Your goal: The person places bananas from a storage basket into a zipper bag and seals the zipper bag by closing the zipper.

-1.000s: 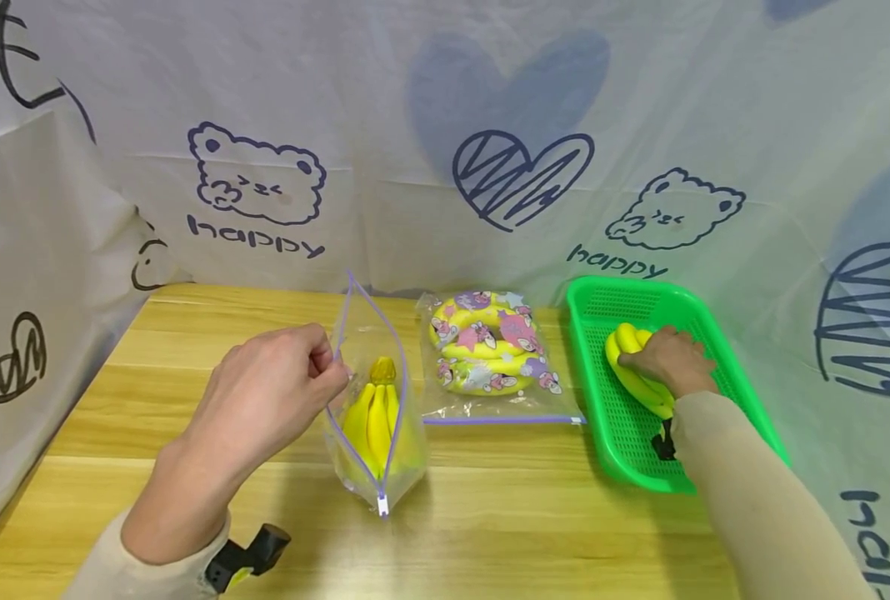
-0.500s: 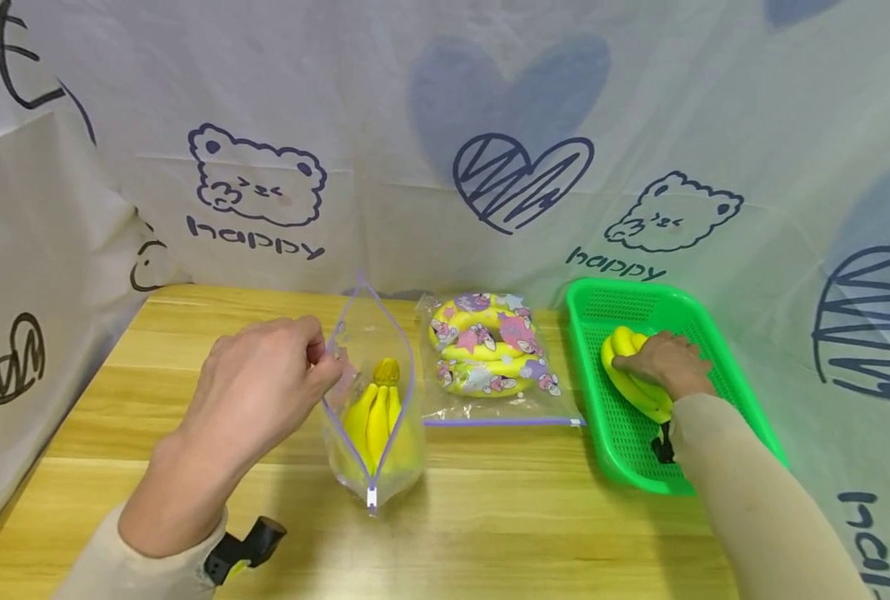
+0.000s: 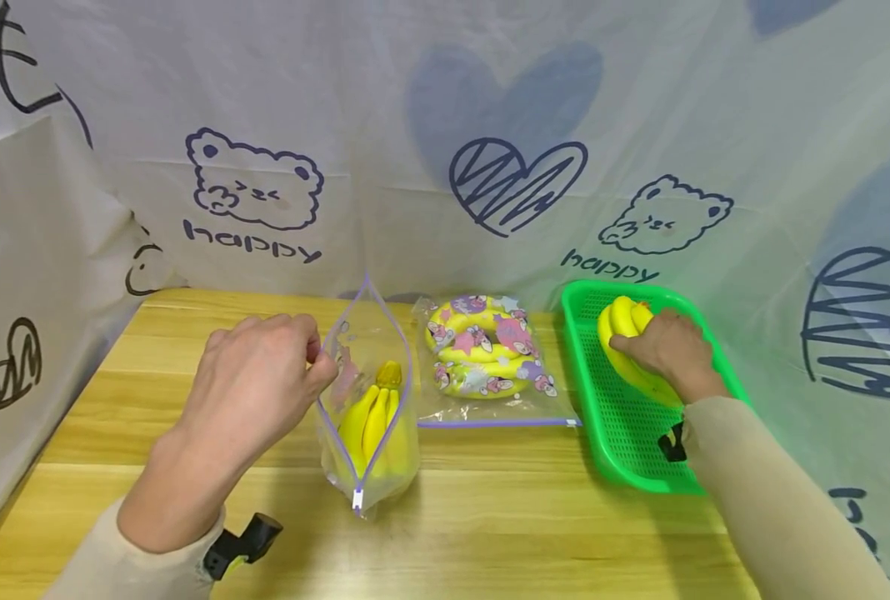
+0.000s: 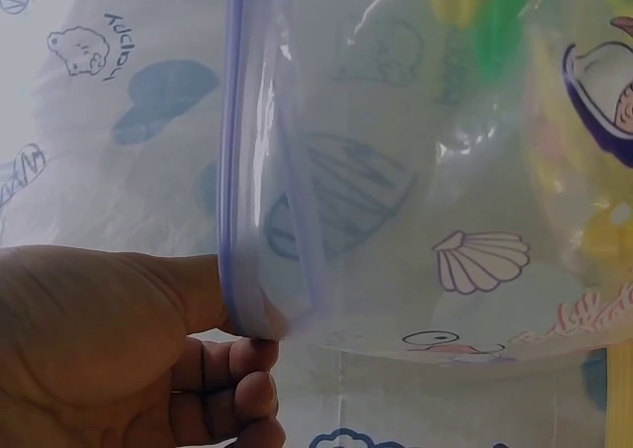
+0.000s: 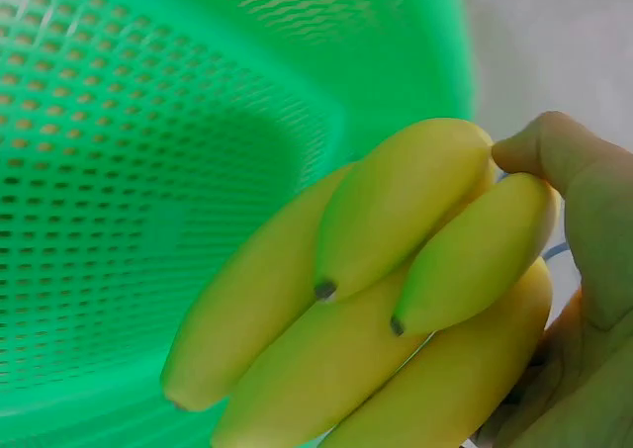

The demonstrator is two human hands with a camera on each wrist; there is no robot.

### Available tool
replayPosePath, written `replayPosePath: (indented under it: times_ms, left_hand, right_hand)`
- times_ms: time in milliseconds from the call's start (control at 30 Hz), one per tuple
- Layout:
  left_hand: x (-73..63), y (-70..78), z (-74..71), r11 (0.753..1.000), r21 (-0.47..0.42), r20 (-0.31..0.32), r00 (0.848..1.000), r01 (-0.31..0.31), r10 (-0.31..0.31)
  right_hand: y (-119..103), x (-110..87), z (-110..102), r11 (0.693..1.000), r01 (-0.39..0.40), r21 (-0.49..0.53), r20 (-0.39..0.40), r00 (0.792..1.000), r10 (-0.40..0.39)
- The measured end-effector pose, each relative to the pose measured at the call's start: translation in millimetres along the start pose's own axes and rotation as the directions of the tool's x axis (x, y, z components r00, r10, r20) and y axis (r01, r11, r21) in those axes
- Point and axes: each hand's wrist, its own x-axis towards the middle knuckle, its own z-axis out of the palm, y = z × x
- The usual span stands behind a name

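My left hand (image 3: 253, 383) pinches the purple-edged rim of a clear zip bag (image 3: 407, 450) between thumb and fingers; the left wrist view shows that rim (image 4: 237, 151) caught there, with a shell print on the plastic. The bag stands upright with its mouth spread apart, and a bunch of bananas (image 3: 373, 425) sits inside it. On the right, my right hand (image 3: 673, 354) grips another banana bunch (image 3: 621, 333) over the green basket (image 3: 576, 358). In the right wrist view the thumb lies against these bananas (image 5: 396, 211), with the basket's mesh wall (image 5: 148, 171) beside them.
Between the open bag and the basket, a printed zip bag (image 3: 486, 350) with bananas in it lies flat on the wooden table (image 3: 490, 517), its purple zip edge toward me. A white cloth (image 3: 385, 108) with bear and heart drawings hangs behind the table.
My right hand has lifted the banana bunch up a little from the basket floor. The upright bag's zip end has shifted slightly left, while my left hand keeps its pinch.
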Motion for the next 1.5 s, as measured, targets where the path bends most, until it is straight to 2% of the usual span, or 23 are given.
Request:
replayPosePath:
  times_ms: [100, 233, 433, 567, 733, 1033, 1300, 1500]
  left_hand:
    - [-0.1, -0.4, -0.3, 1.0, 0.0, 0.002, 1.0, -0.003, 0.003]
    - [-0.2, 0.3, -0.7, 1.0, -0.011, 0.013, 1.0, -0.003, 0.003]
    - [-0.1, 5.8, -1.4, 0.999, -0.039, 0.031, 0.999, 0.007, -0.006]
    - [0.3, 10.1, -0.9, 0.999, -0.052, 0.048, 0.999, 0.012, -0.01]
    - [0.3, 12.6, 2.1, 0.998, -0.055, 0.027, 1.0, -0.011, 0.013]
    - [-0.2, 18.1, 5.4, 0.996, -0.069, -0.018, 0.999, -0.053, 0.051]
    - [2.1, 25.9, 8.0, 0.994, -0.086, 0.003, 0.997, -0.072, 0.072]
    - [3.2, 30.1, 9.0, 0.992, -0.097, 0.021, 0.997, -0.075, 0.078]
  right_hand:
    - [-17.8, -8.7, -10.2, 0.999, 0.044, 0.017, -0.057, 0.997, -0.043]
    - [-51.0, -25.9, -25.5, 0.994, 0.098, 0.048, -0.086, 0.992, -0.094]
    - [-100.9, -58.4, -51.7, 0.979, 0.184, 0.087, -0.053, 0.982, -0.18]
    - [-130.0, -81.7, -66.4, 0.959, 0.242, 0.15, -0.028, 0.97, -0.24]
    - [-157.6, -110.9, -83.0, 0.927, 0.289, 0.239, 0.019, 0.953, -0.302]
    - [-186.4, -152.3, -109.0, 0.89, 0.349, 0.294, 0.05, 0.924, -0.378]
    - [-198.1, -179.2, -117.9, 0.822, 0.419, 0.385, 0.081, 0.872, -0.482]
    - [-207.3, -187.5, -111.3, 0.798, 0.469, 0.377, 0.128, 0.827, -0.547]
